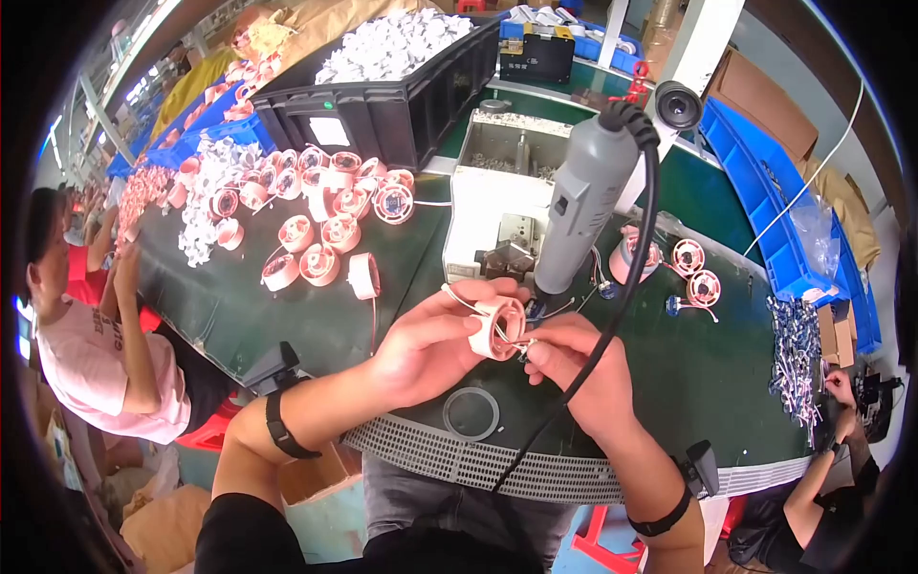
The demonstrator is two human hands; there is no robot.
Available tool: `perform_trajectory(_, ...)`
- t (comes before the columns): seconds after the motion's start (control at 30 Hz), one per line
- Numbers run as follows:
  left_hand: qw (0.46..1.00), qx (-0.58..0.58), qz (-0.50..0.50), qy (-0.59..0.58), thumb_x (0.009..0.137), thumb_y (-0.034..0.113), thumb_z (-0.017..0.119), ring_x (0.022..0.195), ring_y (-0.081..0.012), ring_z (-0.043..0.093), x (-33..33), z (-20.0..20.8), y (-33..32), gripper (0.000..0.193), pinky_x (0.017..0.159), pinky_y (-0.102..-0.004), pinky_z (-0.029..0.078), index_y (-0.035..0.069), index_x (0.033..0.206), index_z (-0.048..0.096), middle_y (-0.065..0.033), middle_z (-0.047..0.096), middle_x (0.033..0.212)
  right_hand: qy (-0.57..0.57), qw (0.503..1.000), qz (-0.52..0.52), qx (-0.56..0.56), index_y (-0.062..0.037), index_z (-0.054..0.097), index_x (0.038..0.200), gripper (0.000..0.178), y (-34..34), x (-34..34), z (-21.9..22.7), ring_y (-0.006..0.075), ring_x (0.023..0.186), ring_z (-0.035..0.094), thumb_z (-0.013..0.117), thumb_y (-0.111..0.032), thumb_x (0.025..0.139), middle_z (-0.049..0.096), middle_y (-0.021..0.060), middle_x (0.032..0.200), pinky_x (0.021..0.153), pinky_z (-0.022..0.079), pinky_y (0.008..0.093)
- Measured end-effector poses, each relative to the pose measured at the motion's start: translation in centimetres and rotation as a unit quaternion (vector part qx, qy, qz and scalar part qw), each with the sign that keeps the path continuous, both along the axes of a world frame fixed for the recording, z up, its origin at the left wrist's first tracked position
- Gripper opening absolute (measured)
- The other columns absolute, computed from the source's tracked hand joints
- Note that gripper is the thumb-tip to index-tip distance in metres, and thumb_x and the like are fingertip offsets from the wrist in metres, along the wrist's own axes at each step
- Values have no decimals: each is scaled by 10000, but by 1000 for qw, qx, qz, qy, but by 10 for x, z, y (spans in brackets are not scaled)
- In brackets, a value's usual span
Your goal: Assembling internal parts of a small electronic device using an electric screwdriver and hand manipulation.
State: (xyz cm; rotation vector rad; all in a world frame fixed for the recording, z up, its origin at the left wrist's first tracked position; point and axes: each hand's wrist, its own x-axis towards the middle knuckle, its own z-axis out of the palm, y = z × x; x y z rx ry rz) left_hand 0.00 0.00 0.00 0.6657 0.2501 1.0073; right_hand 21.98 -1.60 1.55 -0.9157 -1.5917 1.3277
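Over the near part of the green work surface, my left hand (426,342) is closed around a pink round plastic housing (498,328), its open face turned to the right. A white wire comes out past my left fingers. My right hand (583,368) pinches thin wires (522,346) at the mouth of that housing; their far ends are partly hidden by my fingers. Just behind my hands hangs a grey power screwdriver (588,196) with a black cable that runs down past my right hand. A grey ring (471,413) lies below the housing.
Several pink housings (318,263) and white parts (222,177) lie at left, before a black crate (363,105). A white machine (488,215) stands behind my hands. At right are pink fan-like pieces (704,288), wired boards (794,354) and blue bins (765,210). Co-workers (115,364) sit on both sides.
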Motion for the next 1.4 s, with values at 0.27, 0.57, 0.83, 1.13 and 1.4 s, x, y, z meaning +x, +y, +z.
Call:
perform_trajectory(0.27, 999, -6, -45, -16, 916, 72, 501, 1117, -205, 557, 7, 1, -6, 521, 947, -346, 426, -17, 1427, 450, -127, 592, 1263, 112, 987, -113, -27, 47, 676, 1002, 166, -7, -24, -1, 164, 681, 687, 738, 30, 848, 710, 118, 850, 624, 566, 259)
perform_trajectory(0.57, 998, 51, -29, 3, 1011, 139, 474, 1187, -149, 499, 19, 0, -15, 543, 1003, -305, 377, 33, 1516, 308, -47, 522, 1340, -42, 968, -166, 184, 33, 649, 1044, 281, -7, -28, -5, 130, 906, 682, 796, -2, 806, 695, 101, 1010, 762, 575, 272)
perform_trajectory(0.83, 971, 143, 5, 191, 1041, 74, 475, 1201, -158, 551, 13, 1, -8, 540, 981, -337, 499, 44, 1542, 276, -93, 535, 1372, 27, 983, -154, 100, 27, 638, 1035, 229, 1, -23, -15, 125, 855, 680, 767, -22, 852, 669, 72, 967, 715, 570, 253)
perform_trajectory(1.13, 938, 72, 35, 337, 1052, 109, 454, 954, -177, 665, 0, -6, 9, 383, 835, -330, 616, -24, 1409, 417, -91, 613, 1123, -42, 905, -286, 312, 60, 414, 1331, 705, 47, -36, 15, 217, 912, 659, 818, -55, 765, 639, 140, 1056, 818, 528, 324)
perform_trajectory(1.4, 932, -3, 6, 363, 1042, 117, 458, 886, -199, 689, -1, -11, 20, 297, 801, -325, 618, -35, 1296, 478, -112, 625, 1090, 215, 912, -207, 281, 16, 286, 1413, 533, 74, -72, 61, 144, 571, 546, 526, -149, 966, 551, 94, 793, 548, 489, 300)
